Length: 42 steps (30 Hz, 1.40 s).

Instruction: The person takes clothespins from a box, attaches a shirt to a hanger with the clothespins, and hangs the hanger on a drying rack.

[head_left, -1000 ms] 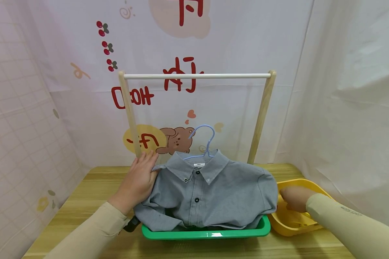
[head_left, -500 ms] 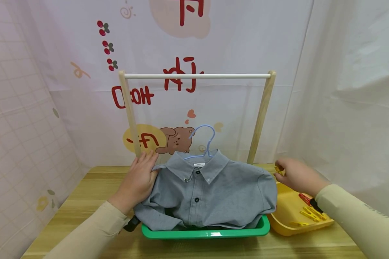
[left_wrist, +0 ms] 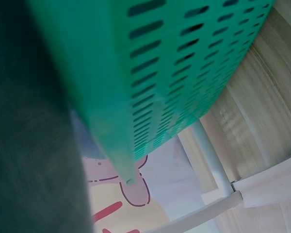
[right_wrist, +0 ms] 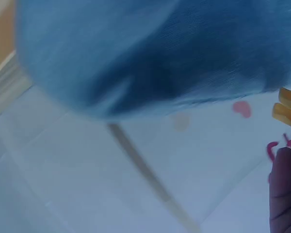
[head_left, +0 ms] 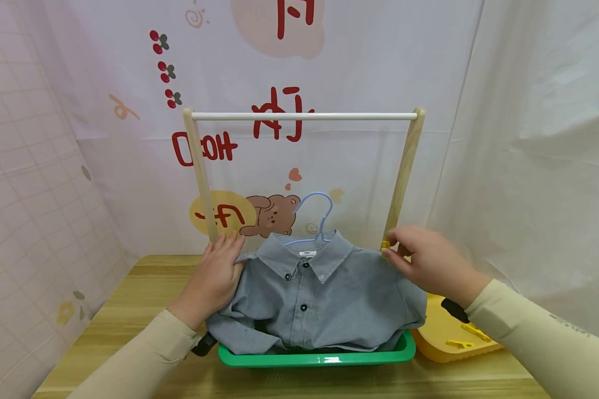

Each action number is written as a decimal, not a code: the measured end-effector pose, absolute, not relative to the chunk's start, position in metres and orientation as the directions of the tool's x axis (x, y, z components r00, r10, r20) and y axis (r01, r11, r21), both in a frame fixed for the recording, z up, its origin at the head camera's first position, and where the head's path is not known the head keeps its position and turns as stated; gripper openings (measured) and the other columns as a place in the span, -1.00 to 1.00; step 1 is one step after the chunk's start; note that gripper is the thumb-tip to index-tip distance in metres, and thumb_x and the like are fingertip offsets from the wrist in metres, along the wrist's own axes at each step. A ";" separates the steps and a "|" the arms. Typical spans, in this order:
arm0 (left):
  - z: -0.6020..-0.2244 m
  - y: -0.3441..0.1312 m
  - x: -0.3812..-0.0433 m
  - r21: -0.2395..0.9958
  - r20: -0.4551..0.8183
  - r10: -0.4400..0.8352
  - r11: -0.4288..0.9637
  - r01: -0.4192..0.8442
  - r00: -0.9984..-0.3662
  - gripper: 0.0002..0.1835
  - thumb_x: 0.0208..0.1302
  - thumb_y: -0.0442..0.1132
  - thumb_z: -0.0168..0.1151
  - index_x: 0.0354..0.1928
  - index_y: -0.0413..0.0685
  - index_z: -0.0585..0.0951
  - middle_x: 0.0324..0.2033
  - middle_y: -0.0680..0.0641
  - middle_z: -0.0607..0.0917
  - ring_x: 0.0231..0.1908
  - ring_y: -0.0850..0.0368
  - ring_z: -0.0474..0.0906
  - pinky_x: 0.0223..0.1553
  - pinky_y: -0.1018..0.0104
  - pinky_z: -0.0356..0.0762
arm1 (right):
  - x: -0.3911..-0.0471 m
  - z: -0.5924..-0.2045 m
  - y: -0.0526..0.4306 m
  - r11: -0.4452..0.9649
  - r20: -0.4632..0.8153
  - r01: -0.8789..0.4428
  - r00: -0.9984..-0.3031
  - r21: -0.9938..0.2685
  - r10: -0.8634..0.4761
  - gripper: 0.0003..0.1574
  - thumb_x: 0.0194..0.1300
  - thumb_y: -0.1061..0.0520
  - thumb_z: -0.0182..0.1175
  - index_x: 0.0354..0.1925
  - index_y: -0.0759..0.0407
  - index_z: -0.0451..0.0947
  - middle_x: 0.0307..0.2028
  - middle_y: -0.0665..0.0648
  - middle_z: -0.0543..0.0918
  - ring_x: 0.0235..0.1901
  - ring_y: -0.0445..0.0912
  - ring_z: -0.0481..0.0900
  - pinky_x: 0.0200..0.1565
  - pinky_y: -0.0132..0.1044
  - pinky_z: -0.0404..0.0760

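A grey-blue button-up shirt (head_left: 329, 299) lies in a green basket (head_left: 324, 360), with a light blue hanger (head_left: 324, 216) standing out of its collar. My left hand (head_left: 212, 277) rests at the shirt's shoulder on the left, fingers extended; its thumb is partly hidden. Beside the other shoulder, my right hand (head_left: 426, 260) pinches a yellow clothespin (head_left: 385, 245) between thumb and fingers. In the right wrist view, that clothespin (right_wrist: 286, 115) is close to the shirt's edge (right_wrist: 223, 94); whether it touches the cloth I cannot tell. Only the basket's slotted side (left_wrist: 160, 73) shows in the left wrist view.
A wooden rack with a white rail (head_left: 304, 117) stands behind the basket. To the right, partly under my right forearm, sits a yellow tray (head_left: 436, 332) with yellow clothespins (head_left: 460, 344) in it. A printed cloth hangs behind the wooden table (head_left: 130, 310).
Out of the yellow tray, my right hand has risen with a yellow clothespin and moved left to the shirt's right-side shoulder. The left hand and shirt have stayed in place.
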<state>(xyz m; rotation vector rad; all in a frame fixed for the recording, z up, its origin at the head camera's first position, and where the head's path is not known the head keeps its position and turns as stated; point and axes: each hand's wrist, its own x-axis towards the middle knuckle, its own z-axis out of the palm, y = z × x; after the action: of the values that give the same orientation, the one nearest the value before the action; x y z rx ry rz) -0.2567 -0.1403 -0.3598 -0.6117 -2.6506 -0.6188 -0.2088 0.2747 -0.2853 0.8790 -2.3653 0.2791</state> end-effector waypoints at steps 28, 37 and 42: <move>-0.361 -0.137 -0.256 0.326 0.417 0.329 0.816 0.477 -0.847 -0.42 0.60 -0.23 0.04 0.54 -0.34 0.34 0.55 -0.41 0.30 0.59 -0.46 0.07 0.55 -0.46 -0.04 | -0.217 -0.277 0.109 0.528 0.666 -0.844 -0.447 -0.093 -0.597 -0.95 0.43 0.18 0.35 -0.14 0.07 0.69 -0.30 -0.05 0.74 -0.36 -0.22 0.60 -0.29 -0.40 0.61; -0.362 -0.136 -0.256 0.328 0.407 0.331 0.817 0.475 -0.851 -0.42 0.60 -0.23 0.06 0.54 -0.34 0.34 0.56 -0.41 0.28 0.59 -0.47 0.06 0.55 -0.47 -0.05 | -0.236 -0.284 0.078 0.520 0.654 -0.852 -0.430 -0.065 -0.623 -0.94 0.46 0.16 0.32 -0.15 0.05 0.72 -0.32 -0.07 0.78 -0.33 -0.18 0.63 -0.11 -0.21 0.59; -0.360 -0.135 -0.254 0.323 0.415 0.332 0.817 0.478 -0.847 -0.43 0.59 -0.25 0.07 0.54 -0.33 0.35 0.55 -0.43 0.30 0.58 -0.50 0.09 0.54 -0.49 -0.04 | -0.242 -0.288 0.071 0.547 0.639 -0.836 -0.443 -0.040 -0.629 -0.94 0.45 0.14 0.32 -0.15 0.00 0.73 -0.31 -0.10 0.79 -0.32 -0.21 0.67 -0.07 -0.18 0.60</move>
<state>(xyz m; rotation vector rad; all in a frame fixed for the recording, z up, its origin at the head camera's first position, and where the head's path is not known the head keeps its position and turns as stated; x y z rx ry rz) -0.2544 -0.1354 -0.3599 -0.6128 -2.6595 -0.6011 -0.2415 0.0713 -0.2881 1.1766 -2.2150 0.4753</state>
